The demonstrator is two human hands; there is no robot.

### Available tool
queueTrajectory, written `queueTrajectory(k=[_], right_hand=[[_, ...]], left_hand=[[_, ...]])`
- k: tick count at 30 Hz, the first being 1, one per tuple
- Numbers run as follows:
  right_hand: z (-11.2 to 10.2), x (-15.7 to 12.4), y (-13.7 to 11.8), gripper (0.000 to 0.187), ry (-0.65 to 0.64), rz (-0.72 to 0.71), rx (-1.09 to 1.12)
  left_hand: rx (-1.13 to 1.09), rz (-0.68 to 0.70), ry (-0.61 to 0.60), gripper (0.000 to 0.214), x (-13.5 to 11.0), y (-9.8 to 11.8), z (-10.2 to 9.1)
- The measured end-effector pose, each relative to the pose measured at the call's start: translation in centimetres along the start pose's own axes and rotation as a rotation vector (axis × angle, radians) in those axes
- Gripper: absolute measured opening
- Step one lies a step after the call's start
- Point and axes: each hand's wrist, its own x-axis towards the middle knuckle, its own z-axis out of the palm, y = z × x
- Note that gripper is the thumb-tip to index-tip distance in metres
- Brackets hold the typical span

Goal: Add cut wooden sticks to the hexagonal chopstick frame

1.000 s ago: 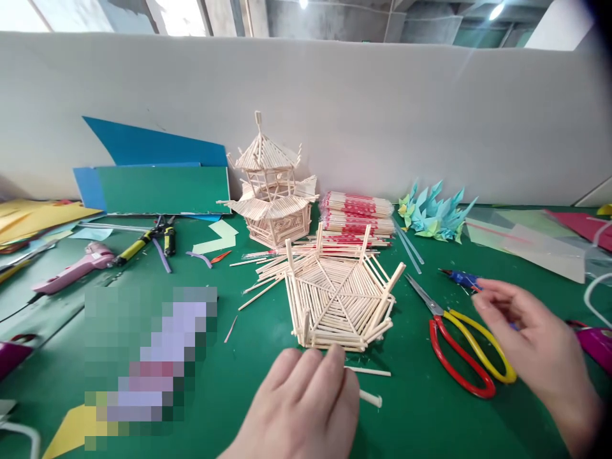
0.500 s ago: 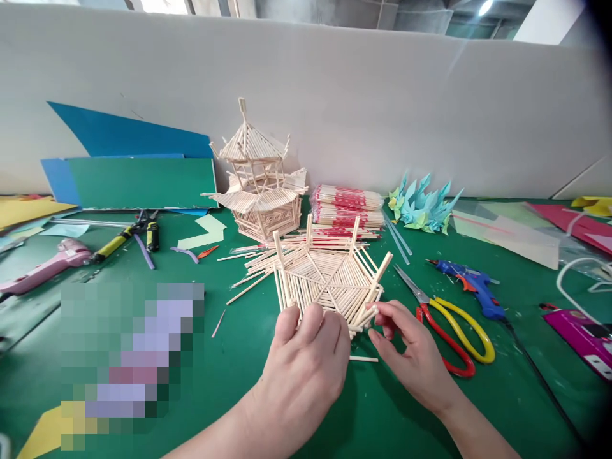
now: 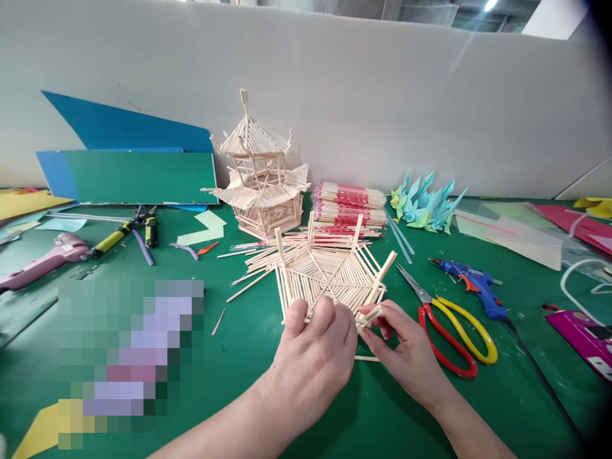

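Left hand (image 3: 313, 354) fingers curled over near edge of stick frame (image 3: 332, 277) on green mat (image 3: 248, 357); right hand (image 3: 406, 350) pinches frame's right corner (scissors (image 3: 452, 331) just beside)

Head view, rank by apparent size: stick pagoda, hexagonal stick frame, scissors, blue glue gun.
1-2. stick pagoda and hexagonal stick frame: these look alike, and the frame sits nearer the camera, so they are left unranked.
3. scissors
4. blue glue gun
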Motion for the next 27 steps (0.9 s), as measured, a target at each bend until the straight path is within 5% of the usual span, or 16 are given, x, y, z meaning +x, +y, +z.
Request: queueTrajectory(k=[27], right_hand=[[0.24,0.04,0.30,0.007,-0.008,0.008,-0.010]], left_hand=[[0.006,-0.042,0.040,0.015,0.14,0.59,0.44]])
